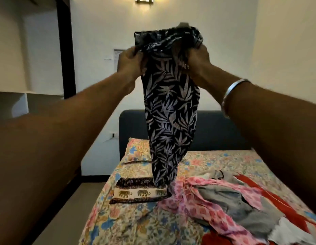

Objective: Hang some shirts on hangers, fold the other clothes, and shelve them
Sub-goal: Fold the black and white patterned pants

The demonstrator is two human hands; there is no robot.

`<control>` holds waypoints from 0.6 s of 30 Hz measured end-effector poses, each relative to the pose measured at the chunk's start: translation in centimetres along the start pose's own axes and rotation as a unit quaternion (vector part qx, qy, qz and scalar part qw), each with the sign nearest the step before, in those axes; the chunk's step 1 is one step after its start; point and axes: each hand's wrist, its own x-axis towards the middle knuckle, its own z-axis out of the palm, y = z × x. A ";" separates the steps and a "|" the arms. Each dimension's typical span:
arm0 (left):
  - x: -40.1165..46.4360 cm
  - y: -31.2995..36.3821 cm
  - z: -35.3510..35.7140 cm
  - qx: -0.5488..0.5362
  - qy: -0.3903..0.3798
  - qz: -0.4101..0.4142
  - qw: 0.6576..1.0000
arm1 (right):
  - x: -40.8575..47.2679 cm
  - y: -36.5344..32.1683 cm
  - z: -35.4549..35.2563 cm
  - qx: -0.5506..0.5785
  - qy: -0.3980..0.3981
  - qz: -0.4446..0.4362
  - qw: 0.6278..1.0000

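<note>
I hold a black garment with a pale leaf print (171, 110) up in the air over the bed. My left hand (130, 61) grips its top edge on the left and my right hand (197, 61) grips it on the right. The cloth hangs down narrow and long, its lower end touching a folded elephant-print cloth (136, 192) on the bed. A loose heap of a pink printed garment (197, 197), a grey one (238, 204) and a red one (284, 206) lies to the right on the bed.
The bed (134, 225) has a floral sheet, a matching pillow (137, 151) and a dark blue headboard (217, 131). Open white shelves (21, 92) stand at the left wall. A strip of floor (70, 211) runs along the bed's left side.
</note>
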 end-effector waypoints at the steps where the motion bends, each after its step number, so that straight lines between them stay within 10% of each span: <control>1: -0.8 0.5 -0.1 -0.006 -0.009 0.007 1.000 | -0.7 -0.3 -0.6 0.011 -0.002 0.004 1.000; 11: -18.9 -0.9 -3.6 0.080 -0.021 -0.058 0.995 | -15.8 1.2 -5.5 -0.155 -0.067 0.142 0.975; 18: -31.9 -2.0 -10.7 0.129 -0.222 -0.112 0.960 | -26.2 2.2 -9.9 -0.212 -0.462 0.224 0.832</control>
